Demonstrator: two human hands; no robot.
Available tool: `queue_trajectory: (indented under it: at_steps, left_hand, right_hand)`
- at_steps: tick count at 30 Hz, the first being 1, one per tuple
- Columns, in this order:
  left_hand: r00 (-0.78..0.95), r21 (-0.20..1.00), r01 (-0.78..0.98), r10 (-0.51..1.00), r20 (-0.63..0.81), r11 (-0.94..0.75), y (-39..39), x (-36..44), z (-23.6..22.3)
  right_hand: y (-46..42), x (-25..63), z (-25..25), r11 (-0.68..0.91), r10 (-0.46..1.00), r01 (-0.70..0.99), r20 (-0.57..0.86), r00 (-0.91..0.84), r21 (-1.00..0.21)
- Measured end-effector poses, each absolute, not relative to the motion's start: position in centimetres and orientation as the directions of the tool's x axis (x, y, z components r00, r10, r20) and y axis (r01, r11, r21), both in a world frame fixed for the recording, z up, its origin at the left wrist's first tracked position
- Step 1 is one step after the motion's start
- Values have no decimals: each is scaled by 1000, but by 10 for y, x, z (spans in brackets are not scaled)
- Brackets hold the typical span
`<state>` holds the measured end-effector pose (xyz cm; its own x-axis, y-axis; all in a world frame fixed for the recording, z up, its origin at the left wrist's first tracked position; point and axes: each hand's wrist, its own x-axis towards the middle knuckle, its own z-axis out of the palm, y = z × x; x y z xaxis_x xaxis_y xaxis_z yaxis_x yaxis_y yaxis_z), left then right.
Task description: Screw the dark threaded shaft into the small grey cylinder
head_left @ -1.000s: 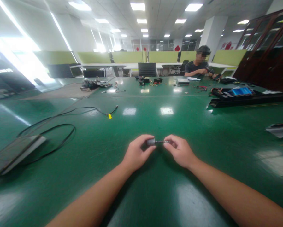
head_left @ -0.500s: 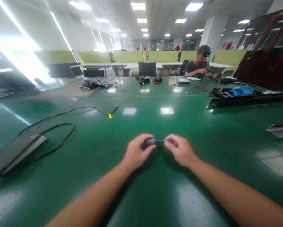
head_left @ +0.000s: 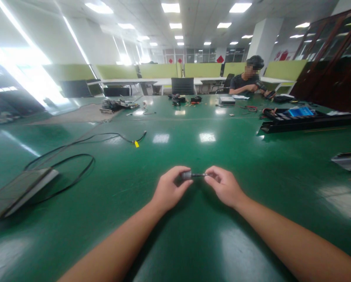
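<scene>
Both of my hands meet over the green table (head_left: 193, 243), just in front of me. My left hand (head_left: 169, 190) is closed, pinching the thicker grey end of a small slim part (head_left: 193, 175). My right hand (head_left: 224, 187) is closed on the thin dark end of the same part. The part lies level between my fingertips, a little above the tabletop. I cannot make out what the part is.
A black cable (head_left: 75, 156) with a yellow tag loops at the left, beside a flat grey panel (head_left: 17, 190). Long black trays (head_left: 307, 121) lie at the right. Tools and parts sit at the far end, where another person (head_left: 245, 80) works seated.
</scene>
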<state>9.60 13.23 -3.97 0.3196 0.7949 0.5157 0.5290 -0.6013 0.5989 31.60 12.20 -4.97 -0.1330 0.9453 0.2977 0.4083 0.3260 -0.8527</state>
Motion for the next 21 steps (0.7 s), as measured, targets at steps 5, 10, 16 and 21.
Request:
queue_trajectory:
  at_steps: [5, 10, 16, 21]
  left_hand:
    - [309, 599, 528, 793, 525, -602, 135, 96, -41]
    - [289, 607, 530, 799, 526, -592, 135, 96, -41]
    - [187, 574, 641, 829, 527, -510, 138, 92, -39]
    - [-37, 706, 607, 874, 484, -365, 147, 87, -39]
  right_hand:
    - [122, 316, -50, 325, 946, 412, 297, -131, -852]
    - [122, 317, -51, 326, 945, 420, 296, -138, -847]
    - [122, 316, -52, 299, 954, 273, 291, -68, -915]
    - [123, 313, -56, 305, 952, 213, 290, -98, -928]
